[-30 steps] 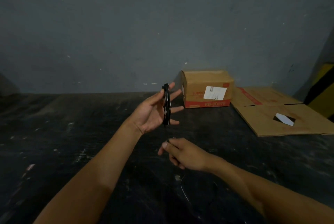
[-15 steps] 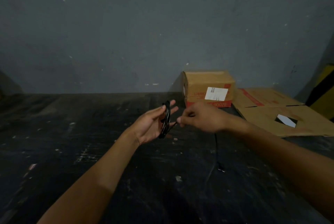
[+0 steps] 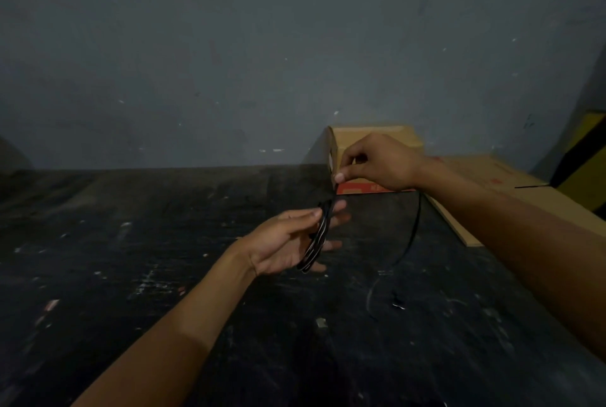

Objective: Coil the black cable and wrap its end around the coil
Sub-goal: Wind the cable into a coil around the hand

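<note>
Holding the coil [image 3: 317, 237] edge-on across your half-open left hand [image 3: 288, 244], you are pinching the black cable [image 3: 414, 232] just above it with your right hand [image 3: 377, 162], keeping the slack trailing below your right wrist for winding.

The left hand [image 3: 288, 242] clasps the black cable [image 3: 316, 239] coil; the right hand [image 3: 380, 162] pinches its strand above.

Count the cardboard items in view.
2. A closed brown cardboard box with a red band stands against the grey wall, partly hidden behind the right hand. A flattened brown cardboard sheet lies on the dark floor to its right. More could be out of frame.
</note>
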Demonstrator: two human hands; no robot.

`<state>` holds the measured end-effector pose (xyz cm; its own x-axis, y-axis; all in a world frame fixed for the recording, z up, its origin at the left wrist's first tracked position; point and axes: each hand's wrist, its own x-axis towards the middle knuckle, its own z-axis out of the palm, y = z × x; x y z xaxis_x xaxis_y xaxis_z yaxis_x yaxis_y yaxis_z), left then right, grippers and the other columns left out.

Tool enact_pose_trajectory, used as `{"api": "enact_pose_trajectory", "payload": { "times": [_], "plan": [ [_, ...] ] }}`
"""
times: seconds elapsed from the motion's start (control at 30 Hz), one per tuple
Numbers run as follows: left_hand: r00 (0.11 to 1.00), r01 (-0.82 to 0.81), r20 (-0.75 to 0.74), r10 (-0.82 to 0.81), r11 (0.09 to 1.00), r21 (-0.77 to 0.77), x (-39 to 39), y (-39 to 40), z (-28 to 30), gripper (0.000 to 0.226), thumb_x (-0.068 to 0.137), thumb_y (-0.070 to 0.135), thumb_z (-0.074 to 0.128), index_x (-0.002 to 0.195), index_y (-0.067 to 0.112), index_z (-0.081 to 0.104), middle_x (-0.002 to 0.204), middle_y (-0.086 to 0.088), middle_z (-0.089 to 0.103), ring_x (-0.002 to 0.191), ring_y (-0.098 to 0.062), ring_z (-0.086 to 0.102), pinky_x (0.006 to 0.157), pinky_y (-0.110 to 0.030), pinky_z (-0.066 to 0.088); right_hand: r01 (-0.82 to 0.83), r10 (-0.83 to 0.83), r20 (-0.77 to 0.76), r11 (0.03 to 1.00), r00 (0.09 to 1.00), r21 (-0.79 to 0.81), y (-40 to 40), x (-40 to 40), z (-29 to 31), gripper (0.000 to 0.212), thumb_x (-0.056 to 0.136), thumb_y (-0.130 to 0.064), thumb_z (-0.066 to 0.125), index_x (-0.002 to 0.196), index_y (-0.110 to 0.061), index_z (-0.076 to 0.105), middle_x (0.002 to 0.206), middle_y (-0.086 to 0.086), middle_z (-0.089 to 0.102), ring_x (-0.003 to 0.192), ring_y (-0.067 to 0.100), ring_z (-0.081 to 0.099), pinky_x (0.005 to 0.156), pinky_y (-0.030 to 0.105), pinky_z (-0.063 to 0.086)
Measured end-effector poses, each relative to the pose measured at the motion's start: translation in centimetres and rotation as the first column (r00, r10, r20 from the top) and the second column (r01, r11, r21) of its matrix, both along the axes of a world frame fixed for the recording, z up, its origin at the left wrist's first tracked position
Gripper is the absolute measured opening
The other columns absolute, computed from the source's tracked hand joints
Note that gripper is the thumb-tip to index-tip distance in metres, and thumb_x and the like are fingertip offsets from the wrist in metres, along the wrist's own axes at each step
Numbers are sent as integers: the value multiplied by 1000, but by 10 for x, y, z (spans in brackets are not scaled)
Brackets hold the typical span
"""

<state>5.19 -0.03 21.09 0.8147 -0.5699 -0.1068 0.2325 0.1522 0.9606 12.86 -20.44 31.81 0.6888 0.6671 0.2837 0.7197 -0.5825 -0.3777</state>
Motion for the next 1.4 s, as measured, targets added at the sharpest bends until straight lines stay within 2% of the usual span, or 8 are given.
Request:
{"api": "enact_pose_trajectory", "payload": {
  "times": [0.1, 0.2, 0.33, 0.53, 0.77, 0.97, 1.2, 1.4],
  "plan": [
    [995, 101, -8, -102, 992, -69, -3, 0, 3, 48, 93, 36, 52, 141, 30, 49, 152, 3, 44, 138, -39, 39, 104, -68, 30, -41, 43, -91, 999, 995, 29, -3, 5, -15, 16, 85, -37, 66, 85, -23, 73, 87, 5, 72, 85, 21, 65, 79, 40, 49],
    [980, 196, 1, -201, 955, -223, -8, -2, 5, 51, 96, 34, 52, 146, 27, 42, 157, -3, 35, 140, -45, 31, 99, -68, 31, -50, 84, -191, 983, 978, 176, -3, 3, -38, 13, 91, -35, 58, 83, -33, 69, 84, -3, 71, 84, 11, 65, 75, 39, 50],
    [968, 249, 74, -239, 911, -328, -11, -5, 11, 51, 97, 36, 46, 147, 30, 39, 157, -3, 35, 141, -49, 25, 101, -72, 23, -75, 153, -261, 955, 953, 287, 1, 3, -77, 24, 98, -23, 45, 103, -12, 65, 102, 12, 67, 99, 26, 64, 85, 51, 52],
    [957, 286, 170, -234, 854, -435, -9, -4, 28, 43, 99, 36, 42, 142, 29, 46, 161, -5, 21, 142, -54, 14, 101, -76, 22, -39, 169, -391, 947, 905, 319, 13, -9, -150, 22, 99, -14, 44, 116, -6, 57, 111, 13, 65, 99, 15, 65, 80, 37, 52],
    [978, 173, 181, -103, 886, -429, -2, 5, 46, 44, 97, 39, 37, 138, 32, 50, 157, -3, 31, 138, -51, 28, 99, -76, 26, 5, 87, -354, 968, 931, 251, 31, -34, -177, 30, 102, -36, 33, 91, -25, 59, 65, -7, 50, 54, 1, 47, 57, 30, 44],
    [986, 66, 170, 3, 914, -399, 8, 10, 57, 42, 94, 38, 42, 135, 32, 54, 156, -3, 35, 136, -50, 34, 97, -75, 31, -6, 72, -366, 984, 928, 177, 35, -51, -173, 34, 104, -30, 31, 99, -12, 60, 76, 13, 57, 66, 27, 51, 65, 41, 44],
    [968, -184, 110, 227, 934, -306, 32, 20, 46, 39, 98, 39, 37, 134, 36, 53, 151, 4, 43, 133, -45, 42, 103, -79, 21, -95, 113, -338, 993, 934, 70, 47, -78, -161, 31, 104, -25, 34, 108, -10, 61, 72, -14, 53, 63, -16, 51, 59, 7, 34],
    [944, -320, 9, 331, 918, -235, 40, 35, 12, 39, 93, 42, 42, 129, 39, 57, 148, 8, 45, 138, -47, 32, 105, -78, 13, -119, 107, -222, 992, 969, -40, 43, -86, -131, 35, 102, -35, 34, 103, -16, 63, 96, 5, 68, 84, 16, 61, 79, 34, 49]
  ]
}}
